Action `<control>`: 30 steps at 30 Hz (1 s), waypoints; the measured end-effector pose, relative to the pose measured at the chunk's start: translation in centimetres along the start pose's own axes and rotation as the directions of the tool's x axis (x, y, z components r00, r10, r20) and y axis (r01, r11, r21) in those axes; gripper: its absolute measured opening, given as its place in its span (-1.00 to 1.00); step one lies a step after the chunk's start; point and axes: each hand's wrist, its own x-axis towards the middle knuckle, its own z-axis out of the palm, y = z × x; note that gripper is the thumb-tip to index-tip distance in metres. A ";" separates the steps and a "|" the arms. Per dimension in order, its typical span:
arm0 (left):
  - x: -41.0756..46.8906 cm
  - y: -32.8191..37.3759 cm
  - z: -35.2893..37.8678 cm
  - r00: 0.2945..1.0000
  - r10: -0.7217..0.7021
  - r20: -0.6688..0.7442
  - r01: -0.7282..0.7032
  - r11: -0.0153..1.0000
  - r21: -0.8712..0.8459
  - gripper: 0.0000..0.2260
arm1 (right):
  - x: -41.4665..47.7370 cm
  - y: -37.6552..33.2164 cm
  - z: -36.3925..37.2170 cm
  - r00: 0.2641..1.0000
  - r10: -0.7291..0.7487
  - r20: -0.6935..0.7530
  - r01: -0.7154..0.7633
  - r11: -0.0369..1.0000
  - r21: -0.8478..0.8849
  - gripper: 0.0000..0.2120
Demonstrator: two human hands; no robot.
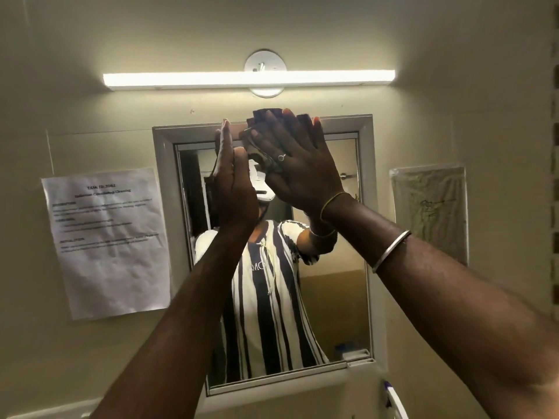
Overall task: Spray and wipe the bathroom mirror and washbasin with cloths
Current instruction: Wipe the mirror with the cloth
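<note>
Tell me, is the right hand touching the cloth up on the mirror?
Touching. The head view shows the right hand spread flat over the cloth, straight fingers pressing it against the top of the mirror.

Head view, close, facing the mirror [332, 297] (angled slightly upward)

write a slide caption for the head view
Right hand presses a cloth against the top of the mirror, left hand raised flat beside it.

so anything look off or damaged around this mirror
The printed sheet left of the mirror hangs tilted and crumpled. The mirror's inner trim looks split at the lower right corner, with a loose-looking piece there.
</note>
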 end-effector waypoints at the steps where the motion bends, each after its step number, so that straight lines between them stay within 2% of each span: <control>1: -0.1 0.2 0.4 1.000 0.027 0.008 -0.027 0.999 0.034 -0.54 | -0.3 0.5 -0.1 1.000 0.008 -0.008 -0.008 1.000 0.001 -0.45; 5: -0.9 -0.1 2.1 0.985 0.163 0.058 -0.170 0.974 0.149 -0.58 | -1.4 2.4 -0.4 0.999 0.046 -0.030 -0.045 0.999 0.011 -0.46; 7: -0.6 -1.0 2.9 0.982 0.182 0.054 -0.189 0.960 0.208 -0.58 | -1.9 3.1 -0.4 0.997 0.068 -0.031 -0.068 0.998 0.008 -0.46; 9: -0.9 -0.9 3.9 0.988 0.140 0.063 -0.149 0.972 0.182 -0.56 | -2.4 4.0 -0.5 0.996 0.086 -0.033 -0.086 0.996 -0.002 -0.45; 12: -1.4 -1.3 5.3 0.978 0.188 0.085 -0.194 0.978 0.071 -0.54 | -3.1 5.3 -0.9 0.994 0.106 -0.040 -0.105 0.994 0.010 -0.40; 16: -2.0 -1.6 7.0 0.987 0.129 0.091 -0.128 0.992 -0.009 -0.55 | -3.6 5.9 -1.3 0.993 0.118 -0.016 -0.118 0.992 -0.033 -0.40; 22: -3.5 -0.5 8.6 0.982 0.157 0.109 -0.147 0.985 -0.095 -0.57 | -3.9 5.7 -0.7 0.961 0.272 -0.054 -0.276 0.958 -0.078 -0.40; 25: -3.7 -0.5 8.8 0.987 0.127 0.101 -0.117 0.988 -0.101 -0.58 | -4.8 6.1 -0.7 0.924 0.374 -0.076 -0.377 0.926 -0.029 -0.39; 30: -3.9 -0.4 8.5 0.978 0.142 0.152 -0.127 0.987 -0.099 -0.56 | -5.5 6.5 -0.9 0.903 0.422 -0.082 -0.418 0.907 0.057 -0.36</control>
